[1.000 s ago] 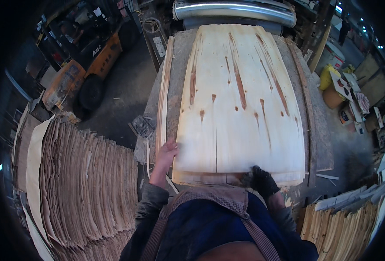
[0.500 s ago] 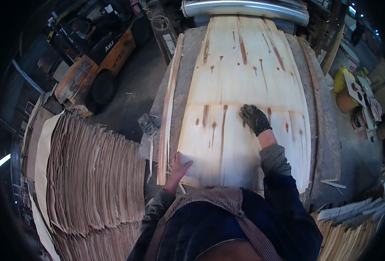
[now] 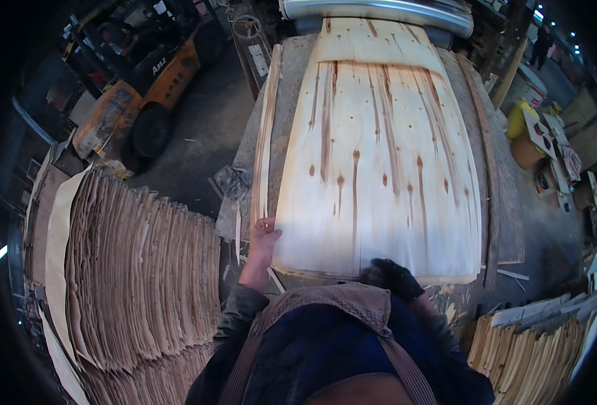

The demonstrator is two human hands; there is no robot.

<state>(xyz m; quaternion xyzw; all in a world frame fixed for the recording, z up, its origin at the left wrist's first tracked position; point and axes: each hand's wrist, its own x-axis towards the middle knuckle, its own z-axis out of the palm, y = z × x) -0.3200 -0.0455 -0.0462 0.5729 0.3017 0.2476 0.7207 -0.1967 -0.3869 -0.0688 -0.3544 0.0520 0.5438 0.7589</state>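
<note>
My left hand (image 3: 263, 241), bare, is at the left edge of a pale wood veneer sheet (image 3: 373, 223) with brown knots and streaks. Its fingers are curled at that edge, thumb on the sheet's side. The dark-gloved right hand (image 3: 392, 278) meets the sheet's near edge close to my apron; its fingers are too dark and blurred to read. Farther off, a second veneer sheet (image 3: 373, 46) overlaps the first, its near edge slightly raised. Its far end reaches a shiny metal roller (image 3: 379, 9).
A tall stack of brown veneer (image 3: 143, 270) stands at my left, with an orange forklift (image 3: 136, 101) beyond. Thin wood strips (image 3: 268, 128) lie along the bench's left side. More stacked veneer (image 3: 528, 358) sits at lower right; a yellow bag (image 3: 525, 121) lies among clutter at far right.
The far veneer sheet has slid away toward the roller, uncovering more of the near one. My right hand has drawn back to the near edge. My left hand's fingers have curled.
</note>
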